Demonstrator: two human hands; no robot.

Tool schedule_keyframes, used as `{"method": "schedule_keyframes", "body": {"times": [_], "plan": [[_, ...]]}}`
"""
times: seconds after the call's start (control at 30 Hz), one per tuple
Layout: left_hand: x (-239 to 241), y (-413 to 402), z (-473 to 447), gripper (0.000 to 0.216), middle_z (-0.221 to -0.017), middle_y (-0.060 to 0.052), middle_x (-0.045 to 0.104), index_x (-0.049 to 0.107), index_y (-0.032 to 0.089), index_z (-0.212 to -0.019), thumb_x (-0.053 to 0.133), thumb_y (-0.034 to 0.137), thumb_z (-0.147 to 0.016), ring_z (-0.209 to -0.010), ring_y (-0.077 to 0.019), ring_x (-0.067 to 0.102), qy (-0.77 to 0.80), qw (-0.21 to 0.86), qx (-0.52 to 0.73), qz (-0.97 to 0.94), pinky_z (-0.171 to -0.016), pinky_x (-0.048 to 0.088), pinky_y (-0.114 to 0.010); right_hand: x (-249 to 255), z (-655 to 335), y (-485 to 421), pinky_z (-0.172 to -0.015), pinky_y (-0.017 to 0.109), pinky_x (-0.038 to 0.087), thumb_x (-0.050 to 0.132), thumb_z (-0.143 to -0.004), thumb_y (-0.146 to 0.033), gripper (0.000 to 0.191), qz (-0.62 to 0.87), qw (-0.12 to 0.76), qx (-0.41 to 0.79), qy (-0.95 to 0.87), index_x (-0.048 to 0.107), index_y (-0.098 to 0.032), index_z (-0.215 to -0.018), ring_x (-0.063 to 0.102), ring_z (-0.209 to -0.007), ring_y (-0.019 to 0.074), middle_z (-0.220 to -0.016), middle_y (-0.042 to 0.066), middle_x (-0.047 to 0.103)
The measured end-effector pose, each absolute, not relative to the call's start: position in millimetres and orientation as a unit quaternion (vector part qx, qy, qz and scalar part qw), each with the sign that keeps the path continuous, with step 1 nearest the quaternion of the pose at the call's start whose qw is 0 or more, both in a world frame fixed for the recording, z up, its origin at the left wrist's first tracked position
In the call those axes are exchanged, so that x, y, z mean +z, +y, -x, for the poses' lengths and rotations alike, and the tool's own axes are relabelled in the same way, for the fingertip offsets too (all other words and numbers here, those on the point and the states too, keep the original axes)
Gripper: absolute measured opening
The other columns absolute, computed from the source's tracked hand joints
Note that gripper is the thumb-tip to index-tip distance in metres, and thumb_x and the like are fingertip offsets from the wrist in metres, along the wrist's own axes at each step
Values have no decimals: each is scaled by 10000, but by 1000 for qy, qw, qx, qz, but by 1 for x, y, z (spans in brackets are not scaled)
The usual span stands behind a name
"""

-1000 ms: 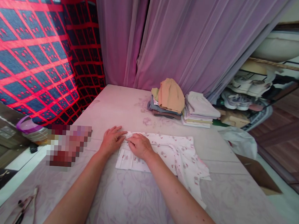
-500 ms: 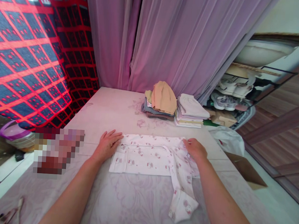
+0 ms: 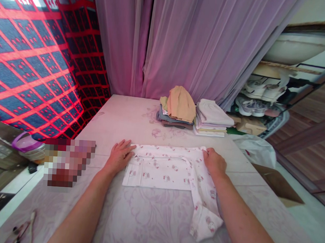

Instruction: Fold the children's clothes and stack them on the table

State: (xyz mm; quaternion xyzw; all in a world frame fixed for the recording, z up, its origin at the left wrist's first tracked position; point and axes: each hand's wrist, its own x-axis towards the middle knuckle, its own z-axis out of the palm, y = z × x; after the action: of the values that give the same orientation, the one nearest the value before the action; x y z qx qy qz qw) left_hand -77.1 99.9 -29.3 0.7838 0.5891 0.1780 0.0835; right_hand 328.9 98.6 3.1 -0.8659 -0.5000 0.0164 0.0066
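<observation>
A white shirt [image 3: 161, 171] with a small pink cartoon print lies folded into a flat band on the table. One sleeve [image 3: 202, 212] slants from its right end toward me, the cuff end turned out to the right. Resting flat on the shirt's upper left corner is my left hand [image 3: 120, 156], open with its fingers stretched out. At the opposite upper corner my right hand [image 3: 215, 162] has its fingers closed on the fabric edge. Part of the right end is hidden behind my right hand and forearm.
Behind the shirt stand a pile of folded clothes [image 3: 180, 108] topped with an orange piece and a neat pale stack [image 3: 213, 119]. A pixelated item [image 3: 70, 163] sits at the table's left edge. Shoes [image 3: 251, 105] fill a rack at right, beside a cardboard box [image 3: 278, 183].
The shirt's right end looks smoother and its upper edge straighter at my right hand. My left hand stays on the left corner. The whole view has shifted slightly.
</observation>
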Motion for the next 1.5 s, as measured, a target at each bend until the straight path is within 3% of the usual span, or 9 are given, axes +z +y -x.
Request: {"method": "schedule_keyframes", "body": {"times": [0.17,0.37,0.47,0.57,0.63,0.73,0.87,1.23,1.5], "plan": [[-32,102,77,400,-1440,-45,455,594,312,-1246,387,312,-904,-1354,-294,346,596,87,176,-779,-1085,265,-553,3,-329,98,-765,372,473,329,-939,-421,423,865,8,5,-501,513,-204,-1252,648,-925,265,-999,143,679],[-37,107,80,426,-1400,-28,505,598,302,-1237,364,228,-889,-1325,-253,401,593,107,217,-768,-1086,291,-528,20,-301,96,-893,396,439,401,-917,-310,431,810,40,-49,-583,495,-145,-1303,560,-1111,278,-1277,174,553],[-39,110,83,411,-1376,-34,531,603,279,-1229,374,251,-889,-1320,-240,411,577,121,252,-767,-1081,312,-519,30,-250,93,-1039,378,344,421,-910,-265,446,684,82,10,-725,487,-146,-1335,446,-1264,237,-1398,131,477],[-41,111,84,382,-1367,-50,538,633,275,-1195,408,329,-891,-1323,-263,404,583,113,253,-764,-1070,326,-530,31,-189,88,-1083,380,285,417,-928,-317,439,501,98,86,-856,487,-212,-1349,361,-1333,207,-1450,82,429],[-41,111,84,380,-1368,-61,535,644,281,-1186,409,349,-895,-1318,-278,407,594,103,238,-762,-1062,333,-538,28,-154,86,-1043,364,323,431,-930,-325,391,445,99,106,-883,537,-251,-1298,425,-1275,194,-1404,60,486],[-39,111,83,383,-1369,-42,535,629,313,-1206,411,305,-892,-1308,-284,416,600,101,214,-764,-1058,336,-537,20,-120,89,-935,333,384,474,-915,-293,269,451,118,87,-880,651,-270,-1116,539,-1077,183,-1150,35,640],[-36,111,82,394,-1377,-21,529,616,332,-1223,408,272,-893,-1314,-289,405,606,112,200,-762,-1068,318,-537,14,-100,97,-848,316,393,558,-868,-298,159,456,124,61,-879,691,-254,-944,544,-957,187,-967,34,644],[-35,109,78,362,-1355,-9,549,641,344,-1184,413,316,-905,-1313,-283,399,607,104,199,-763,-1064,321,-518,-4,-93,94,-836,284,411,468,-911,-225,243,423,160,74,-889,710,-218,-883,553,-893,172,-901,45,664],[-33,108,78,380,-1372,-33,532,598,335,-1238,458,344,-885,-1302,-304,414,611,96,185,-763,-1051,326,-541,-1,-114,88,-937,237,427,435,-907,-201,298,432,249,186,-847,684,-217,-1071,598,-1022,126,-1101,28,688]]}}
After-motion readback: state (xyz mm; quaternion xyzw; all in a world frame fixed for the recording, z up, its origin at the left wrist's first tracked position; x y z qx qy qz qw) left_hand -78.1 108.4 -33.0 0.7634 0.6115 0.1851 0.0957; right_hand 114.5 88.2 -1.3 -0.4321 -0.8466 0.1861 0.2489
